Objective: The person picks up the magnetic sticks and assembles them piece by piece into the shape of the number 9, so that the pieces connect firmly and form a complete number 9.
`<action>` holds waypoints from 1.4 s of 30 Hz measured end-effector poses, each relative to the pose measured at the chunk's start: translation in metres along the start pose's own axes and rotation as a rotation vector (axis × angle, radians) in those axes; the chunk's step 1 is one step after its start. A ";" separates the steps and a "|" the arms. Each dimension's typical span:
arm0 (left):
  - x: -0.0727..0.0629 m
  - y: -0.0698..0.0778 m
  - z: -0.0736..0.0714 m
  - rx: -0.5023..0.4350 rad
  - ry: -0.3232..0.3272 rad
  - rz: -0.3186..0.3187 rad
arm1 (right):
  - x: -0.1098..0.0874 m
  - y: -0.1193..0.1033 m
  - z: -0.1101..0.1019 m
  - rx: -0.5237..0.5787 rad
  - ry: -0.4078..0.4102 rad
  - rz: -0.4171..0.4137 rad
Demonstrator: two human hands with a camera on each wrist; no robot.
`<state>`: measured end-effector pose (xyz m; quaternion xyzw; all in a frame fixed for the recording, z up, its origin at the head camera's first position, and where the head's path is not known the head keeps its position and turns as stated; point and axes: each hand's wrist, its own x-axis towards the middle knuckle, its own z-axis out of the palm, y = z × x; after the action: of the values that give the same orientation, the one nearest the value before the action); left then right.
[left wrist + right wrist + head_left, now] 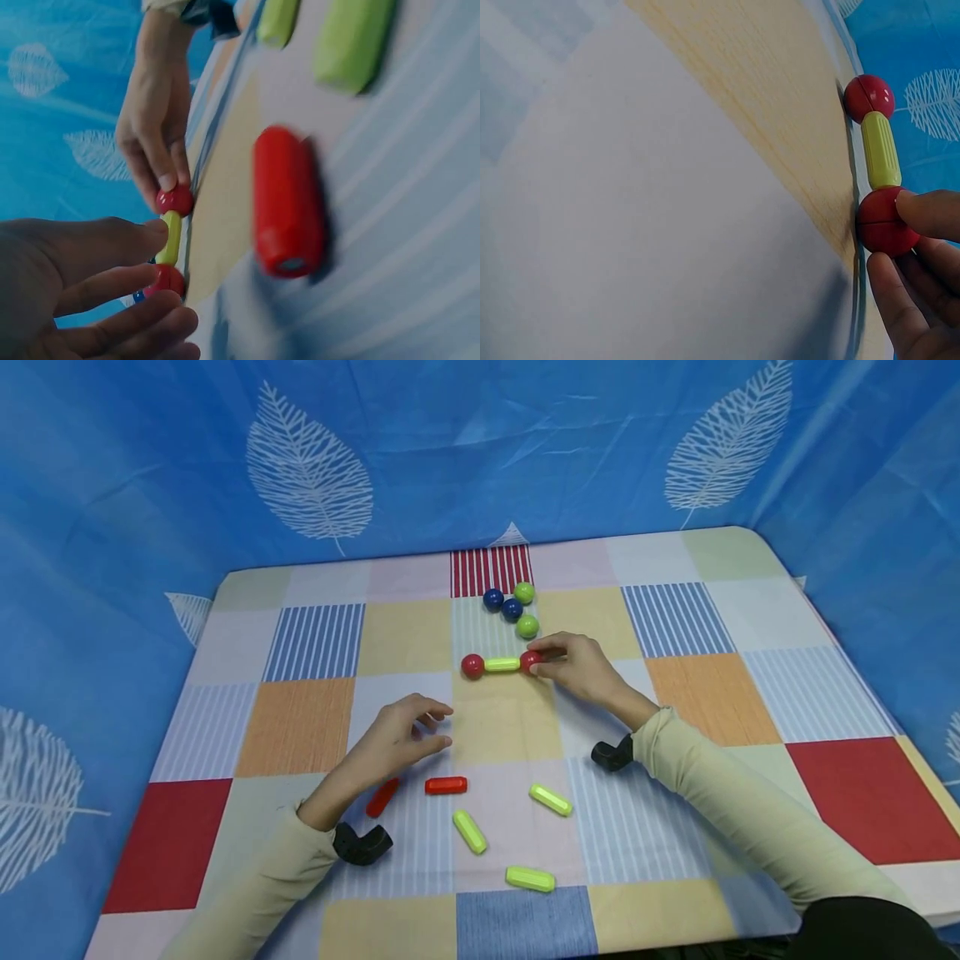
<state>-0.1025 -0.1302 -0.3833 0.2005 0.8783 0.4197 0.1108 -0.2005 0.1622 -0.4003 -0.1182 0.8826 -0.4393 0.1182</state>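
Note:
Two red balls are joined by a yellow-green rod point(502, 665), lying level on the table. My right hand point(581, 670) pinches the right red ball point(887, 223) between thumb and fingers. The left red ball point(472, 666) sits at the rod's other end, untouched. My left hand point(401, 735) hovers nearer the front with fingers loosely bent and nothing in them. Below it lie two red rods; one red rod point(446, 785) shows fully, while the other red rod point(382, 797) is close by the left wrist.
Behind the joined piece are two dark blue balls point(502, 605) and two green balls point(527, 626). Loose yellow-green rods point(469, 832) lie toward the front. A patchwork cloth covers the table point(300, 727); a blue leaf-print curtain point(480, 452) surrounds its back and sides.

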 end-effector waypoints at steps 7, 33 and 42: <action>-0.025 0.010 0.012 0.180 0.004 -0.028 | 0.000 0.000 0.000 0.001 0.007 -0.012; -0.035 0.025 0.032 0.425 -0.028 0.078 | 0.000 0.000 0.001 0.014 0.003 -0.004; -0.030 0.026 0.033 0.425 -0.076 0.040 | 0.000 0.000 0.000 0.014 -0.002 0.003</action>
<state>-0.0569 -0.1054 -0.3828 0.2524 0.9381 0.2192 0.0908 -0.2004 0.1625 -0.4004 -0.1164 0.8797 -0.4451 0.1207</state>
